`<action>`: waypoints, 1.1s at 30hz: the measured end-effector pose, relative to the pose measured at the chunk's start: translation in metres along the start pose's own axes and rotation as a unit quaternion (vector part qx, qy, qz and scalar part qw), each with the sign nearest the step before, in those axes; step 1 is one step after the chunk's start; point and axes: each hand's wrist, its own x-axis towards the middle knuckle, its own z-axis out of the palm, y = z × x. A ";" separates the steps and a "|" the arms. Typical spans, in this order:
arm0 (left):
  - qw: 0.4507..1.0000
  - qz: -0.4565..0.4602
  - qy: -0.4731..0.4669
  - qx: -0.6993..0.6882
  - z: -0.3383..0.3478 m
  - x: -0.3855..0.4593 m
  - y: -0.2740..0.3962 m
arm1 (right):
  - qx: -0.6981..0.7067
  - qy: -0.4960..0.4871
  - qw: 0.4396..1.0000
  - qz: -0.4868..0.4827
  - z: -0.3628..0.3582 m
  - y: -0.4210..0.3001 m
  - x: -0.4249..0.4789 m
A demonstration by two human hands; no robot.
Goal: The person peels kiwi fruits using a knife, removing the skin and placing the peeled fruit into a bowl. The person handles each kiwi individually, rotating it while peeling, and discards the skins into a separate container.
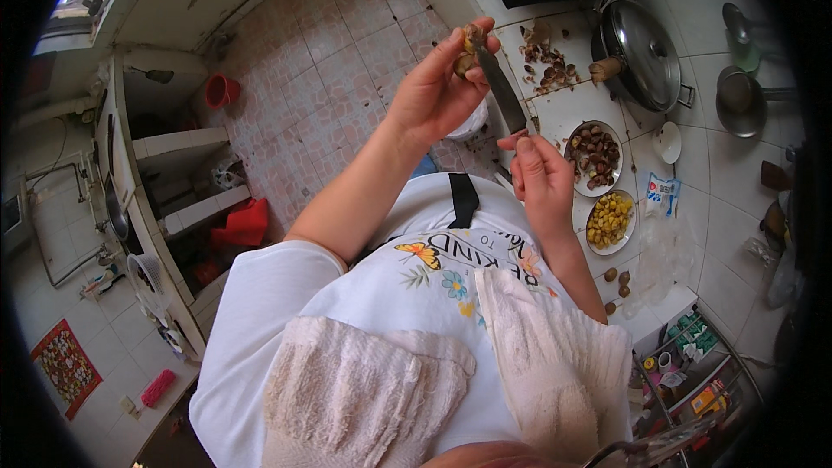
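Observation:
My left hand (439, 88) is raised over the counter's near edge, its fingers around a peeled-looking chestnut (472, 38). A second rounded piece (463, 65), perhaps another chestnut or a part of it, sits lower in the same fingers. My right hand (541, 179) grips the near end of a dark-bladed knife (499, 84); its handle is mostly hidden. The blade slants up to the left, its far end against the chestnut. On the counter beside my right hand stand a plate of brown, shelled-looking chestnuts (594, 153) and a plate of yellow chestnut kernels (610, 221).
Shell scraps (551, 68) lie scattered on the tiled counter (546, 114). A lidded pan (640, 55) with a wooden handle stands behind them. Several loose brown round items (617, 279), a small packet (662, 192) and a clear plastic bag (663, 253) lie nearer. A red bucket (222, 91) stands on the floor.

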 end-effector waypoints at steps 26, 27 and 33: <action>0.992 0.038 0.056 0.103 0.009 0.012 -0.010 | 0.081 0.028 0.996 0.024 0.007 0.001 -0.008; 0.988 0.048 0.070 0.128 0.011 0.012 -0.011 | 0.107 0.029 0.993 0.029 0.008 0.000 -0.007; 0.993 0.018 0.076 0.090 0.008 0.009 -0.025 | 0.177 0.047 0.983 0.021 0.005 -0.007 -0.002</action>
